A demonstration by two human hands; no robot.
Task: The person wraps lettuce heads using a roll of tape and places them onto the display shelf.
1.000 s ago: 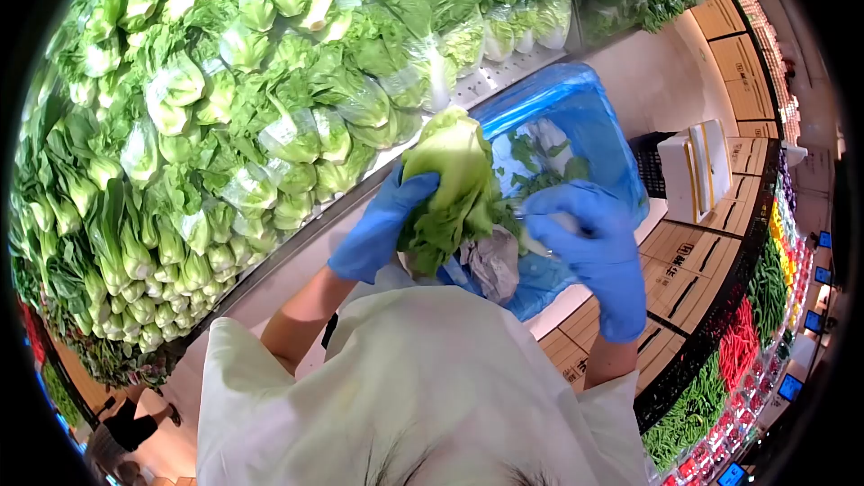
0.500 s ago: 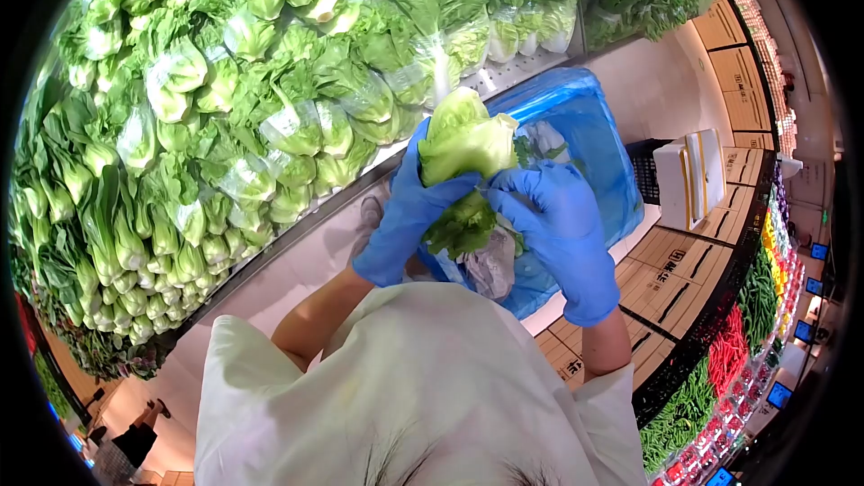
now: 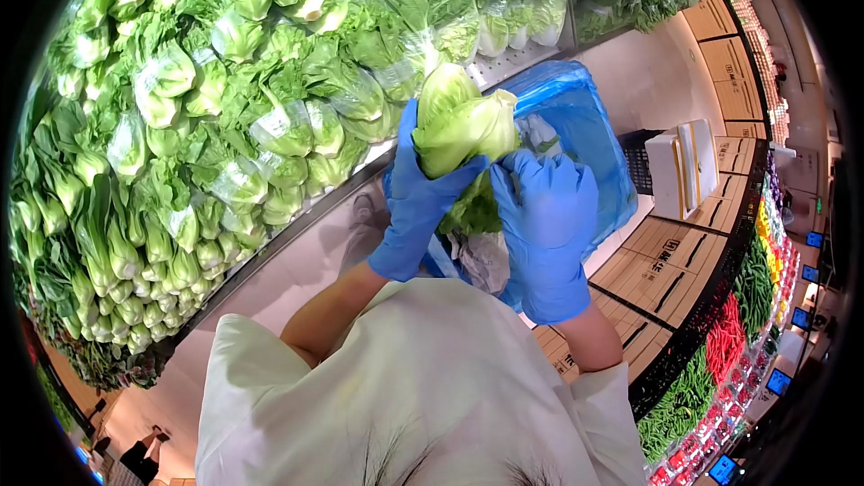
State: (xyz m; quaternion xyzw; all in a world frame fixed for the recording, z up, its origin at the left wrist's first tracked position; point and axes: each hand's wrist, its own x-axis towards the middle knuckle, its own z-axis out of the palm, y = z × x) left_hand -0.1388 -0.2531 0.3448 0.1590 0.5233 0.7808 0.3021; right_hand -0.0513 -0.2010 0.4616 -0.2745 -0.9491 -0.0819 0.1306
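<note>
A head of pale green lettuce point(image 3: 463, 130) is held up in front of me, over the near edge of a blue-lined bin. My left hand point(image 3: 421, 207), in a blue glove, wraps round its left side and underside, the thumb laid across the front. My right hand point(image 3: 551, 225), also gloved in blue, is closed with bent fingers against the lettuce's right edge. Its fingertips are hidden, so what they pinch cannot be made out. Darker loose leaves point(image 3: 475, 214) hang below the head. The blue plastic liner point(image 3: 605, 148) holds crumpled clear plastic point(image 3: 486, 261).
A shelf at the left and back carries bagged lettuces point(image 3: 288, 130) and bok choy point(image 3: 126, 256). Right of the bin stand a white box point(image 3: 673, 175) and a curved wood-panelled counter point(image 3: 661, 274) with red and green peppers point(image 3: 724, 342). A person point(image 3: 139, 459) is at lower left.
My right hand has turned, its back now facing up, and moved left, closer beneath the lettuce's right edge. The left hand still grips the lettuce, which has shifted slightly. The view has shifted a little.
</note>
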